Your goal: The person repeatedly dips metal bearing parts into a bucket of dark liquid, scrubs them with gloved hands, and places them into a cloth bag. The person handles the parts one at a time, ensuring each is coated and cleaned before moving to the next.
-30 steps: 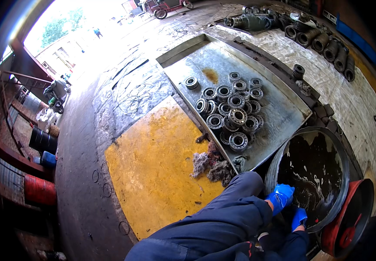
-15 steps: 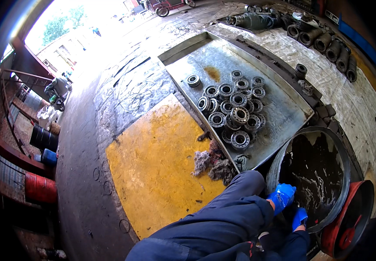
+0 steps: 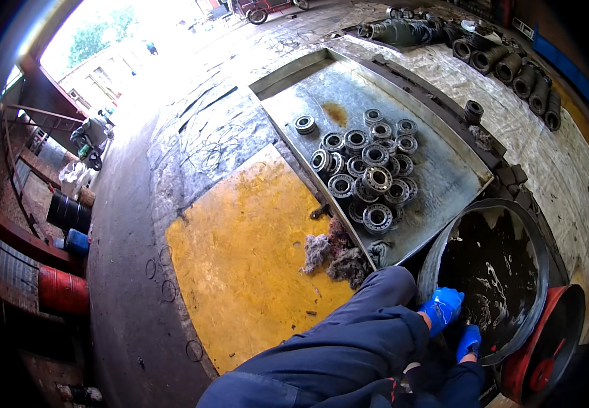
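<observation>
Pale streaks point(image 3: 494, 280) shift on dark liquid point(image 3: 475, 248)
Left hand point(image 3: 443, 309), right hand point(image 3: 469, 341) barely move at near edge of tub point(image 3: 434, 255), work there apparently continuing
Fingers turned away, cannot tell grip
Metal rings point(image 3: 367, 185) heaped toward near end of tray point(image 3: 294, 88)
</observation>
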A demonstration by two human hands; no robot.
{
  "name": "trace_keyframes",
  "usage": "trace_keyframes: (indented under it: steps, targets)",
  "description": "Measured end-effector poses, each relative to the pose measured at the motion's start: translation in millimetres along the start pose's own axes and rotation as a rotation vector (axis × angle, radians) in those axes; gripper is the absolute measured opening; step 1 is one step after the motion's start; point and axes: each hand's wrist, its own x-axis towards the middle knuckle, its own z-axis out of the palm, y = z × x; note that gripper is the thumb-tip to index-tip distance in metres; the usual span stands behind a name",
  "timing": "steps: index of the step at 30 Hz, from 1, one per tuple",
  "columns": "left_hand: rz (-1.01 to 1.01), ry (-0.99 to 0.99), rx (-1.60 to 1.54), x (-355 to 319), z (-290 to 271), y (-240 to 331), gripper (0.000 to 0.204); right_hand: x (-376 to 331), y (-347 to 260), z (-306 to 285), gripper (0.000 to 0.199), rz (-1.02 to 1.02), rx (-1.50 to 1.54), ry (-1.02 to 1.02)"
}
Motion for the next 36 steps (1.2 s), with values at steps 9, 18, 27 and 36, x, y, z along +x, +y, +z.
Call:
trace_keyframes:
  steps: [9, 18, 27, 36]
  targets:
    - [0.014, 0.047, -0.023, -6, 5, -1, 0.037, -17, -37, -34, 0.029, -0.09, -0.058, -0.025]
    - [0.013, 0.053, 0.002, -11, -2, 0, 0.032, 39, -14, 6, 0.036, -0.171, -0.584, -0.142]
    - [0.038, 0.09, 0.008, 4, 10, 2, 0.032, 12, 29, 14, 0.024, 0.035, -0.147, 0.082]
    - [0.032, 0.062, -0.011, -3, 6, 1, 0.034, 32, -32, -6, 0.03, -0.179, -0.593, -0.101]
